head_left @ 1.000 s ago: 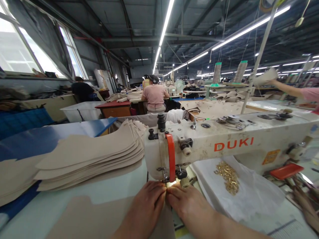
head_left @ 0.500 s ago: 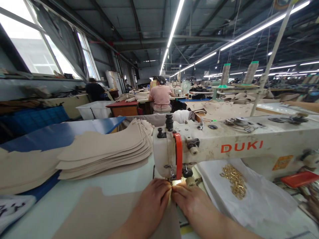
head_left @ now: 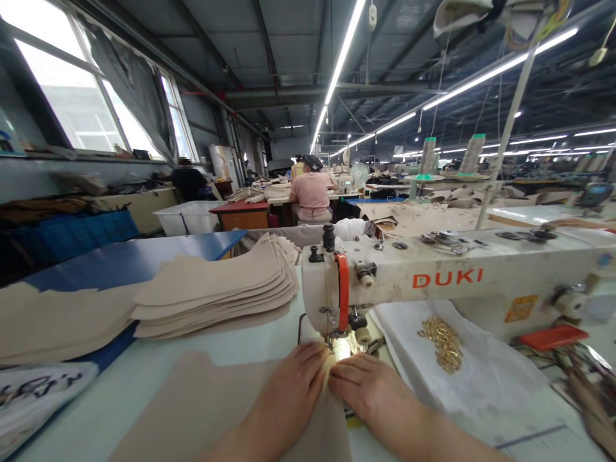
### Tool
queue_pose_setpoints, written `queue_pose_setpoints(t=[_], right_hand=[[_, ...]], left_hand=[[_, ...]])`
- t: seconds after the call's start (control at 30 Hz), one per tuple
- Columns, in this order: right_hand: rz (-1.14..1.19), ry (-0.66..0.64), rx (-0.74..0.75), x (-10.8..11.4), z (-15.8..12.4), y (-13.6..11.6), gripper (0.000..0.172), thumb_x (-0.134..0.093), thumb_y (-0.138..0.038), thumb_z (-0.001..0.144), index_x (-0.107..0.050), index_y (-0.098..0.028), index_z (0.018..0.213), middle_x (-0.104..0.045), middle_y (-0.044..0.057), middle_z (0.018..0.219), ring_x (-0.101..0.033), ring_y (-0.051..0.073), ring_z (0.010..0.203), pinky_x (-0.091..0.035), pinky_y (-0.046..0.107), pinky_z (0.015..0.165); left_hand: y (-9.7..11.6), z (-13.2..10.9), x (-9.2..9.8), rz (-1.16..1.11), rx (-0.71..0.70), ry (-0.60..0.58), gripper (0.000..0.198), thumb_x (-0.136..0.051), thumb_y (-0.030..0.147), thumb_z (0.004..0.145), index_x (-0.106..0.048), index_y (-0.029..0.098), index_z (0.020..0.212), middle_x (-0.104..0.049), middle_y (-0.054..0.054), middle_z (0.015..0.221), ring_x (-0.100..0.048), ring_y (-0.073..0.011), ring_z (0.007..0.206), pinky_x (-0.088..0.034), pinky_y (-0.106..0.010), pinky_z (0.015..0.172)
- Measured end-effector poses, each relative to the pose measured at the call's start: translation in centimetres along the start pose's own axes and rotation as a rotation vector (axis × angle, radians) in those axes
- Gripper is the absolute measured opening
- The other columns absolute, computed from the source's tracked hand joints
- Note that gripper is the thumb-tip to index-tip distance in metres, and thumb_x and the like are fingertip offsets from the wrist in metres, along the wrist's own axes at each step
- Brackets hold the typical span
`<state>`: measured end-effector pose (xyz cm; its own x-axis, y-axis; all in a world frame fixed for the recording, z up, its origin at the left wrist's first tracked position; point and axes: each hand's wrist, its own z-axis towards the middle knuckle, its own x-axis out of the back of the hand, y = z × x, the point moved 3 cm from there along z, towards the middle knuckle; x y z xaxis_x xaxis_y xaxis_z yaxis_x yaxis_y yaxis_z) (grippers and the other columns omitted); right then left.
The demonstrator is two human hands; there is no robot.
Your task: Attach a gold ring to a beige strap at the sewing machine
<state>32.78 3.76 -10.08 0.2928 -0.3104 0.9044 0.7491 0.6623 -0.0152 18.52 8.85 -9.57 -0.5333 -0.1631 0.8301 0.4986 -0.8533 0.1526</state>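
A beige fabric panel (head_left: 216, 404) lies on the pale sewing table, one edge running up to the lit needle area of a white sewing machine (head_left: 385, 269). My left hand (head_left: 296, 378) rests on the panel just left of the needle, its fingers closed together on the material. At the panel's right edge, my right hand (head_left: 368, 391) pinches the fabric with bent fingers. The fingertips of both hands sit close to each other in front of the presser foot, which is partly hidden by glare.
A stack of cut beige panels (head_left: 216, 289) stands behind at the left. Gold metal rings (head_left: 441, 343) lie on white cloth (head_left: 481, 378) under the machine arm. Thread cones (head_left: 427, 157) stand at the back right. A person in pink (head_left: 312, 192) sits farther ahead.
My view has shifted, so the machine appears farther left and the panel stack slightly right. Both hands have drawn slightly back from the needle with the fabric still under them.
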Motion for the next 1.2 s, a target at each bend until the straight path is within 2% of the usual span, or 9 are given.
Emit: queue_pose_setpoints(t=[0.17, 0.3, 0.4, 0.63, 0.77, 0.97, 1.2], right_hand=[[0.009, -0.045, 0.011, -0.1, 0.0, -0.1, 0.013, -0.060, -0.018, 0.089, -0.061, -0.013, 0.102, -0.068, 0.004, 0.104, -0.060, 0.019, 0.100, -0.046, 0.030, 0.093], [-0.015, -0.073, 0.014, 0.1, 0.2, -0.1, 0.011, -0.059, -0.019, 0.090, -0.060, -0.013, 0.099, -0.068, 0.004, 0.103, -0.060, 0.018, 0.099, -0.045, 0.029, 0.092], [-0.033, -0.089, 0.016, 0.2, 0.3, -0.1, 0.008, -0.058, -0.019, 0.091, -0.059, -0.013, 0.097, -0.067, 0.004, 0.101, -0.060, 0.018, 0.097, -0.046, 0.029, 0.090], [-0.030, -0.087, 0.021, -0.3, 0.4, 0.1, 0.008, -0.056, -0.021, 0.093, -0.059, -0.014, 0.094, -0.067, 0.003, 0.100, -0.059, 0.017, 0.096, -0.045, 0.028, 0.089], [-0.021, -0.092, 0.023, -0.4, 0.5, 0.3, 0.007, -0.057, -0.020, 0.093, -0.059, -0.014, 0.094, -0.066, 0.003, 0.100, -0.058, 0.017, 0.097, -0.044, 0.027, 0.090], [-0.059, -0.088, 0.020, -0.8, 0.7, 0.4, 0.006, -0.060, -0.019, 0.090, -0.059, -0.014, 0.094, -0.066, 0.002, 0.099, -0.059, 0.017, 0.096, -0.044, 0.028, 0.090], [-0.079, -0.109, 0.010, -0.4, 1.2, 0.4, 0.008, -0.061, -0.019, 0.089, -0.059, -0.013, 0.094, -0.067, 0.002, 0.096, -0.060, 0.017, 0.092, -0.047, 0.028, 0.085]], left_hand=[[-0.1, -1.1, -0.2, 0.098, -0.057, -0.069, 0.034, -0.041, 0.009, 0.089, -0.060, 0.016, 0.117, -0.069, -0.011, 0.119, -0.063, -0.0209, 0.111, -0.054, -0.039, 0.095], [-0.1, -1.2, -0.4, 0.133, -0.137, -0.066, 0.035, -0.039, 0.009, 0.089, -0.061, 0.012, 0.116, -0.068, -0.015, 0.119, -0.062, -0.0241, 0.113, -0.053, -0.041, 0.096], [-0.2, -1.1, -0.4, 0.192, -0.165, -0.092, 0.035, -0.040, 0.009, 0.089, -0.062, 0.012, 0.116, -0.069, -0.014, 0.119, -0.063, -0.0232, 0.111, -0.054, -0.038, 0.095], [-0.2, -1.0, -0.1, 0.258, -0.275, -0.060, 0.035, -0.039, 0.009, 0.089, -0.064, 0.013, 0.113, -0.071, -0.011, 0.116, -0.064, -0.0213, 0.110, -0.052, -0.032, 0.097], [-0.7, -1.0, -0.3, 0.299, -0.261, -0.081, 0.036, -0.036, 0.011, 0.093, -0.063, 0.016, 0.116, -0.070, -0.007, 0.119, -0.063, -0.0185, 0.112, -0.052, -0.030, 0.098], [-1.0, -0.7, -0.2, 0.279, -0.218, -0.089, 0.036, -0.033, 0.016, 0.095, -0.063, 0.017, 0.115, -0.070, -0.007, 0.118, -0.065, -0.0188, 0.109, -0.055, -0.031, 0.094], [-1.4, -0.6, -0.5, 0.202, -0.161, -0.102, 0.034, -0.038, 0.017, 0.094, -0.063, 0.018, 0.118, -0.068, -0.007, 0.122, -0.064, -0.0197, 0.111, -0.052, -0.033, 0.098]])
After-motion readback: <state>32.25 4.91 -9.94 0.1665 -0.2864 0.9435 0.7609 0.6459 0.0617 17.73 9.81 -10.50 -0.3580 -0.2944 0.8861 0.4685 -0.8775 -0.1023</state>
